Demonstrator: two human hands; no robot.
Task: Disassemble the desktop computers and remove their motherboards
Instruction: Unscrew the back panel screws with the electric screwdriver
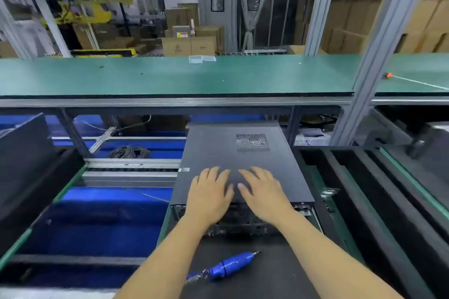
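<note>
We have both hands flat on the dark side panel (233, 153) of a desktop computer (239, 221) that lies on its side on the black tabletop (267, 274) straight ahead of us. Our left hand (209, 198) and right hand (263, 195) rest side by side near the panel's near edge, fingers (252, 172) straight and spread, pressing on the metal and gripping nothing. The panel has a perforated vent (252, 143) toward its far right part. The computer's rear face, with ports and grilles, points toward us below our wrists. A blue electric screwdriver (230, 266) lies on the tabletop between our forearms, tip pointing right, with a coiled cord (194, 278) at its left end. Beyond the computer runs a long green bench (170, 75), and cardboard boxes (189, 45) are stacked behind it.
</note>
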